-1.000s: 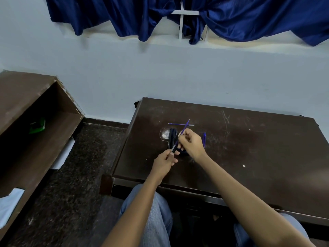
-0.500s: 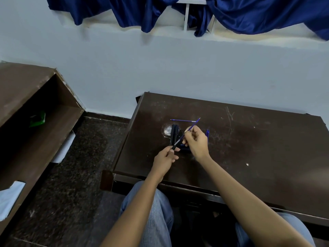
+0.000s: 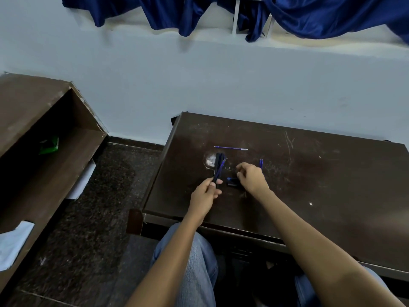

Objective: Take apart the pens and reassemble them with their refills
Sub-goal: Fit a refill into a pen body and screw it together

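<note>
My left hand (image 3: 207, 192) grips the lower end of a dark pen barrel (image 3: 216, 175) that points away from me, with a bit of blue refill showing at its far end. It overlaps several black pens (image 3: 219, 157) lying on the dark table (image 3: 309, 185). My right hand (image 3: 251, 177) hovers just right of it, fingers curled and apart, nothing visible in them. Small dark and blue pen parts (image 3: 231, 182) lie between my hands. A loose blue refill (image 3: 230, 148) lies farther back, and a short blue piece (image 3: 261, 163) sits behind my right hand.
A pale worn patch (image 3: 209, 161) marks the table beside the pens. A brown open cabinet (image 3: 44, 140) stands to the left across a strip of dark floor. The wall and blue curtains (image 3: 321, 16) are behind the table.
My right hand held a blue refill and pushed it toward the barrel; now it has let go and drawn back to the right. The barrel in my left hand has swung more upright.
</note>
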Motion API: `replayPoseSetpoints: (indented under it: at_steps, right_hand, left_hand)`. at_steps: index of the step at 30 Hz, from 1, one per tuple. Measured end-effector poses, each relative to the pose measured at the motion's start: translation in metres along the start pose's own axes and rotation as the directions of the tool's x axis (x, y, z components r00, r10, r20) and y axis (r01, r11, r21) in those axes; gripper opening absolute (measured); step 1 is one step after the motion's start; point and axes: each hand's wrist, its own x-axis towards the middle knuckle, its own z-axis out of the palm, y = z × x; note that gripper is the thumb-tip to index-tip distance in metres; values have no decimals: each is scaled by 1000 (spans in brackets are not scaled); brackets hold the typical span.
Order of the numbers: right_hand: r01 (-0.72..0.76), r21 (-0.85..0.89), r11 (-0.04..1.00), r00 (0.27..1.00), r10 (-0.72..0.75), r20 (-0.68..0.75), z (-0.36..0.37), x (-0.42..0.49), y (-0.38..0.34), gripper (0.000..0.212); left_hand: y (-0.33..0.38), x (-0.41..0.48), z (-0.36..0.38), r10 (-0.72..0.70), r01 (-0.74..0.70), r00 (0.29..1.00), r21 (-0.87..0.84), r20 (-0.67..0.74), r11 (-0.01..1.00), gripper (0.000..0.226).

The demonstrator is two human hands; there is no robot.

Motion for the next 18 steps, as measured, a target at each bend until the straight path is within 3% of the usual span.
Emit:
replayPoseSetpoints:
  at_steps: [3,9,11,13,15,17,18]
  right_hand:
    - [-6,-173,985,988,32,148,2,2,4,31]
    - [2,-271,963,993,29,110,2,0,-1,26]
    - [-60,-106,993,998,62,18,1,-1,-2,21]
    - [-140,216,966,985,159,-72,-2,-2,-8,15]
    - [-231,596,769,960,280,11,-12,-6,-21,16]
    - [-330,864,380,925,314,215,-27,-12,-34,24]
    - [-375,907,189,905,288,314,-37,-18,-41,25]
  left_hand:
    - [0,-4,-2,-11,11,1000,2,-2,1000,29]
    - [4,-13,-3,-1,1,1000,12,6,1000,29]
    - [7,-16,-5,14,-14,1000,22,7,1000,28]
    - [11,-20,-5,29,-29,1000,22,12,999,27]
    - [15,-23,-5,47,-47,999,19,19,999,27]
    - [19,-28,-5,66,-66,997,22,31,998,26]
    - [21,-31,-4,74,-75,997,21,37,997,26]
